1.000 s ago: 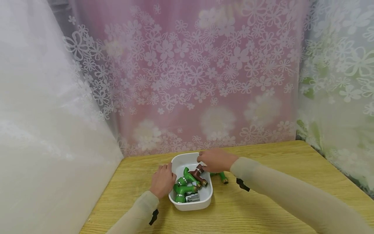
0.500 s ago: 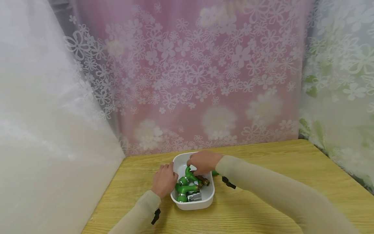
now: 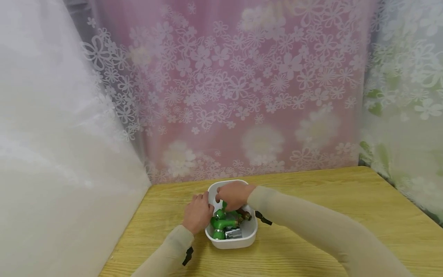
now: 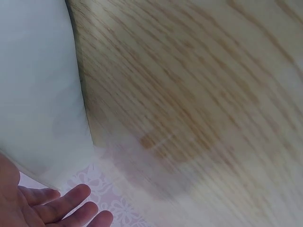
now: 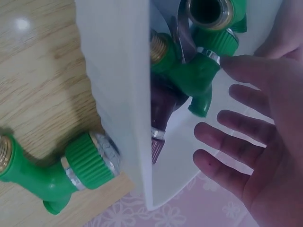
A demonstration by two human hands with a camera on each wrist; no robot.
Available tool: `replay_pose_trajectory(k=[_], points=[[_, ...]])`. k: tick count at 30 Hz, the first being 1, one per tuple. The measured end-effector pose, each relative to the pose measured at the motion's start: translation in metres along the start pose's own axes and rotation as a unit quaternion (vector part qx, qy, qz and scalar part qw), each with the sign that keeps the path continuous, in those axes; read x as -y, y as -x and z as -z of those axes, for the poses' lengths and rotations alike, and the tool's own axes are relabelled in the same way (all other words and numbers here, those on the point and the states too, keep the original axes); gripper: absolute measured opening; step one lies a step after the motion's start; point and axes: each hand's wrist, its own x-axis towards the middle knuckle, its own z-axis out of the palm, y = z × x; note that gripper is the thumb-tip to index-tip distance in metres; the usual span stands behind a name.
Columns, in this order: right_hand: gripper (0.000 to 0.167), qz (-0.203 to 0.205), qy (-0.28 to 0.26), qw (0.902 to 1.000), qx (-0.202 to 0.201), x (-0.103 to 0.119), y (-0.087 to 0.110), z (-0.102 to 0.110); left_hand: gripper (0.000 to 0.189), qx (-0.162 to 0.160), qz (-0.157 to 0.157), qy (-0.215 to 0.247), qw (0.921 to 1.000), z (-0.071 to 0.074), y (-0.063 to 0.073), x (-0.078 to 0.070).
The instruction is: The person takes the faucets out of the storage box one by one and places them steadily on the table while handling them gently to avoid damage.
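A white plastic tub (image 3: 238, 243) holds green taps (image 3: 225, 223), a brown tap (image 5: 162, 106) and a chrome cylindrical piece (image 3: 233, 233). My left hand (image 3: 197, 214) holds the tub's left rim, its fingers on the outside of the wall in the left wrist view. Inside the far half of the tub, my right hand (image 3: 234, 194) hovers over the taps with fingers spread. In the right wrist view, its thumb tip is right at the metal collar of a green tap (image 5: 189, 78), while the other fingers are apart from it.
Outside the tub, another green tap (image 5: 47, 175) with a brass thread lies on the wood-grain table (image 3: 304, 215), hidden in the head view by my right arm. A pink flowered curtain (image 3: 242, 96) hangs behind the table, and a white sheet (image 3: 62, 154) on the left.
My right hand has moved left from the tub's right rim, over the brown tap and into the tub above a green tap. My left hand stays on the left rim.
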Motion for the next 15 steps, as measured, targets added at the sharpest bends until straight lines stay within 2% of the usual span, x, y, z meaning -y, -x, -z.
replay_pose_trajectory(k=[8, 15], points=[[0.035, -0.002, -0.035, 0.9992, 0.021, 0.003, -0.008, -0.006, 0.039, -0.012, -0.005, 0.002, 0.9999, 0.000, 0.001, -0.001], [0.035, -0.007, -0.062, 0.9970, 0.045, 0.004, -0.011, -0.006, 0.041, -0.010, 0.003, 0.002, 0.9999, -0.001, 0.000, 0.000]])
